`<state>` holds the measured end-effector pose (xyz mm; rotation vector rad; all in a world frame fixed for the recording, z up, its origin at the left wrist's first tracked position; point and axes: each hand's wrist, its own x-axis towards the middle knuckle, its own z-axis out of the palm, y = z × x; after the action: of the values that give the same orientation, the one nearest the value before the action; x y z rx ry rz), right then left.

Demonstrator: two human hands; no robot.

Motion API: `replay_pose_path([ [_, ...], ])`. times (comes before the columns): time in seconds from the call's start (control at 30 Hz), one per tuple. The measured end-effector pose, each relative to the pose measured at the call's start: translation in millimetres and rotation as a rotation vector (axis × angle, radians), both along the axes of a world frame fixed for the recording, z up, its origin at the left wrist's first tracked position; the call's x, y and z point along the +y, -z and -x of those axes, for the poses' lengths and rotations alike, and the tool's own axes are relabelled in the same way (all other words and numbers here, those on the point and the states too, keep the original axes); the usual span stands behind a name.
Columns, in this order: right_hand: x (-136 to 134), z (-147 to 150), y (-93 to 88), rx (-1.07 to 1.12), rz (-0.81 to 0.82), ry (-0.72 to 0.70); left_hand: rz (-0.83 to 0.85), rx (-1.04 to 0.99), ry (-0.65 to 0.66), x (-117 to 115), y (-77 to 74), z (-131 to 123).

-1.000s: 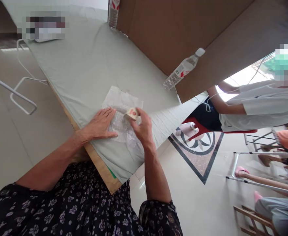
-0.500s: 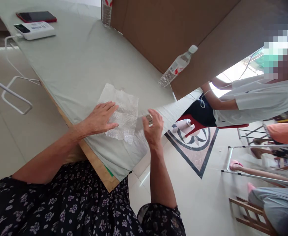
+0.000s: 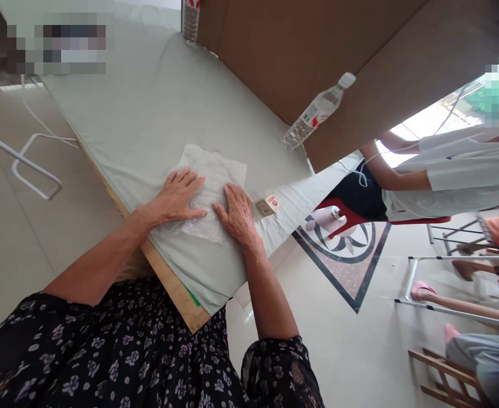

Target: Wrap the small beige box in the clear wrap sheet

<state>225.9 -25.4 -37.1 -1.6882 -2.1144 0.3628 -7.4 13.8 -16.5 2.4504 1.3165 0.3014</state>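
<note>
A sheet of bubble wrap (image 3: 210, 178) lies flat on the pale green cloth of the table (image 3: 156, 113). My left hand (image 3: 177, 195) rests flat on its left part, fingers stretched out. My right hand (image 3: 237, 214) presses flat on its right part, fingers apart. A small cream box with a red mark (image 3: 267, 204) lies on the cloth just right of my right hand, untouched.
A plastic water bottle (image 3: 315, 113) lies against a big cardboard sheet (image 3: 317, 56) at the back. Another bottle (image 3: 190, 20) stands at the far edge. A person in a white shirt (image 3: 453, 175) sits to the right. The table's near edge (image 3: 177, 294) is close to my body.
My right hand carried the small box off the bubble wrap, set it on the cloth to the right, and came back to lie flat on the wrap. My left hand stayed put.
</note>
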Motion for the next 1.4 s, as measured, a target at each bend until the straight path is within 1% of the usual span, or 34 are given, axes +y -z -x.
replay_pose_path([
  [0.07,0.8,1.0,0.3,0.002,-0.001,0.001,-0.027,-0.045,-0.010,-11.7,-1.1,5.7],
  [0.17,3.0,3.6,0.3,0.002,-0.001,0.007,-0.015,-0.069,0.010,-25.6,1.3,16.2],
  [0.27,0.1,3.2,-5.1,0.013,-0.021,0.010,0.012,-0.056,0.010,-30.0,4.3,23.0],
  [0.33,-6.6,-2.9,-12.1,0.030,-0.090,0.043,0.018,-0.045,0.009,-29.5,4.6,24.0],
  [0.4,-15.2,-16.2,-18.7,0.047,-0.203,0.138,0.020,-0.034,0.012,-28.8,3.4,23.4],
  [0.47,-22.2,-35.5,-21.2,0.047,-0.297,0.288,0.022,-0.019,0.016,-29.1,1.8,22.4],
  [0.5,-24.3,-46.3,-20.3,0.038,-0.312,0.366,0.024,-0.008,0.015,-29.5,1.1,21.9],
  [0.57,-25.5,-66.6,-14.7,0.036,-0.276,0.494,0.024,0.019,0.009,-30.6,0.1,21.1],
  [0.63,-24.3,-80.2,-7.7,0.080,-0.220,0.548,0.019,0.043,-0.004,-31.4,-0.6,20.2],
  [0.67,-23.5,-83.0,-5.3,0.118,-0.211,0.548,0.018,0.053,-0.008,-31.7,-0.9,19.8],
  [0.7,-23.0,-82.6,-4.1,0.162,-0.220,0.526,0.017,0.060,-0.009,-31.8,-1.3,19.4],
  [0.77,-23.3,-72.1,-5.9,0.257,-0.262,0.428,0.020,0.066,-0.009,-31.8,-1.8,19.0],
  [0.83,-24.4,-51.2,-11.4,0.336,-0.285,0.267,0.020,0.056,-0.009,-31.3,-1.4,19.1],
  [0.93,-23.0,-13.6,-16.8,0.389,-0.271,0.031,0.007,0.020,-0.009,-30.3,1.6,20.0],
  [1.03,-16.1,12.9,-11.1,0.394,-0.235,-0.116,-0.012,-0.018,-0.006,-29.6,5.9,20.8],
  [1.1,-10.9,20.2,-4.2,0.382,-0.200,-0.161,-0.015,-0.033,-0.006,-29.5,7.6,21.0],
  [1.17,-7.1,21.4,0.7,0.377,-0.166,-0.168,-0.013,-0.038,-0.005,-29.7,8.2,20.9],
  [1.4,-3.1,21.3,0.7,0.431,-0.124,-0.169,-0.024,-0.046,-0.003,-30.6,6.6,20.8],
])
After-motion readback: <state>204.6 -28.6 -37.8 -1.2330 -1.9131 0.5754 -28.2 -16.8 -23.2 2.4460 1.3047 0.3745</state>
